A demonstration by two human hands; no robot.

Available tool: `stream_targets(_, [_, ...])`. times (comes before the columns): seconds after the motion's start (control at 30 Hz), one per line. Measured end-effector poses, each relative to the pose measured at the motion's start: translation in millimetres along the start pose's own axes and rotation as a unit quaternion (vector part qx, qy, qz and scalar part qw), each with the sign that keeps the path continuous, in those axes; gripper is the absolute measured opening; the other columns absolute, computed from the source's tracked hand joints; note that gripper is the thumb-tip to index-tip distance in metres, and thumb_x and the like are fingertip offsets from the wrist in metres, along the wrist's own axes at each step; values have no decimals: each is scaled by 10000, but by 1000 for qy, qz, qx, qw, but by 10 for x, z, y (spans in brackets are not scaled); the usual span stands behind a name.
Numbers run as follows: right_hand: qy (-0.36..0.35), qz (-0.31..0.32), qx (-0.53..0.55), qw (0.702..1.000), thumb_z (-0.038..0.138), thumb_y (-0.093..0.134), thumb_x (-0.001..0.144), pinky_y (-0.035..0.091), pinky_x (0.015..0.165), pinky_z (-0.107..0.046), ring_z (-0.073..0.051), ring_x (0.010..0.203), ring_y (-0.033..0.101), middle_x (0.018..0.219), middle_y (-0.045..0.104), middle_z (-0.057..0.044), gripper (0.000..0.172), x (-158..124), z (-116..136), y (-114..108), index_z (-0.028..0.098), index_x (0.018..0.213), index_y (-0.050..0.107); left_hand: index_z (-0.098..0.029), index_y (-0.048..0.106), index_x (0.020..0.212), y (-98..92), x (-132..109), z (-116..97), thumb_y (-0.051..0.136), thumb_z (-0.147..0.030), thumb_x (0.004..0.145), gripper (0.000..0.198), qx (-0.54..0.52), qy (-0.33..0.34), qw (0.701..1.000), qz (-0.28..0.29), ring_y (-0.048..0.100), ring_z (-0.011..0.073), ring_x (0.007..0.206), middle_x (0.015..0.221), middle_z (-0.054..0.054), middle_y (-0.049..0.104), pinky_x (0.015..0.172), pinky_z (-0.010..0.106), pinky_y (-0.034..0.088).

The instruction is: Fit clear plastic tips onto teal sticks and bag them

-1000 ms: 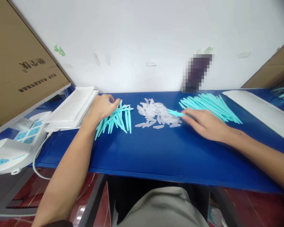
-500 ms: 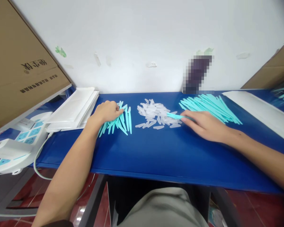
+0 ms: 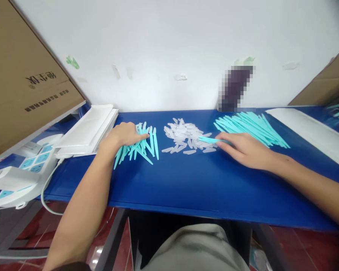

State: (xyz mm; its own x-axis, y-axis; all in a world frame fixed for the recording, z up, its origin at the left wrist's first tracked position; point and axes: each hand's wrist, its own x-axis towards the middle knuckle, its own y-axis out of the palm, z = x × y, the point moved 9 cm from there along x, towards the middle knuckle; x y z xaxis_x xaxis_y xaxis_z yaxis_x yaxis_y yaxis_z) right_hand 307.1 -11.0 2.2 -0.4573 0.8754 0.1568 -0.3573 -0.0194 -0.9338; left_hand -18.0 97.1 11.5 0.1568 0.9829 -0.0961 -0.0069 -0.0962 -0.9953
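My left hand [image 3: 124,135] lies on a small heap of teal plastic sticks [image 3: 141,145] at the left of the blue table [image 3: 186,180], fingers curled over them. My right hand [image 3: 244,148] rests on the table and pinches one teal stick [image 3: 211,140], whose tip points left into a pile of clear white plastic caps [image 3: 185,136]. Behind my right hand lies a larger heap of teal sticks [image 3: 251,126].
A stack of white bags [image 3: 87,130] sits at the far left of the table, another white sheet [image 3: 310,131] at the right. A cardboard box [image 3: 22,75] leans at the left over a white power strip [image 3: 19,173]. A white wall runs behind.
My left hand has drawn the small heap of teal sticks together and slid slightly toward me. My right hand with its stick has barely moved.
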Motion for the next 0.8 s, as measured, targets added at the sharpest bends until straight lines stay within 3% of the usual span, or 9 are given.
stream_targets(0.1, [-1, 5, 0, 1000, 451, 348, 1047, 441, 712, -373, -261, 768, 667, 884, 740, -67, 336, 0, -10, 16, 241, 1018, 609, -193, 647, 729, 48, -22, 19, 589, -673, 764, 485, 43, -12, 998, 43, 688, 340, 763, 759, 135, 711, 639, 374, 458])
stream_targets(0.33, [-5, 11, -3, 1000, 459, 343, 1050, 440, 712, -371, -260, 781, 673, 892, 739, -65, 353, 1, 0, 27, 239, 1030, 618, -193, 652, 951, -18, -11, 5, 633, -369, 726, 287, 28, 21, 999, 1, 686, 303, 785, 841, 105, 723, 630, 348, 429])
stream_targets(0.63, [-18, 14, 2, 1000, 462, 336, 1058, 446, 698, -375, -254, 769, 672, 905, 744, -70, 365, -9, 29, 35, 238, 1029, 623, -228, 498, 742, -300, -75, 103, 564, -300, 740, 98, -12, 33, 996, -83, 583, 215, 643, 646, 22, 596, 590, 318, 372])
stream_targets(0.8, [-25, 14, 7, 1000, 448, 345, 1058, 452, 688, -376, -257, 767, 676, 900, 751, -74, 344, -4, 44, 28, 248, 1012, 620, -228, 507, 696, -193, -81, 148, 605, -374, 726, 179, -22, 27, 999, -15, 609, 223, 626, 655, 33, 647, 569, 318, 385])
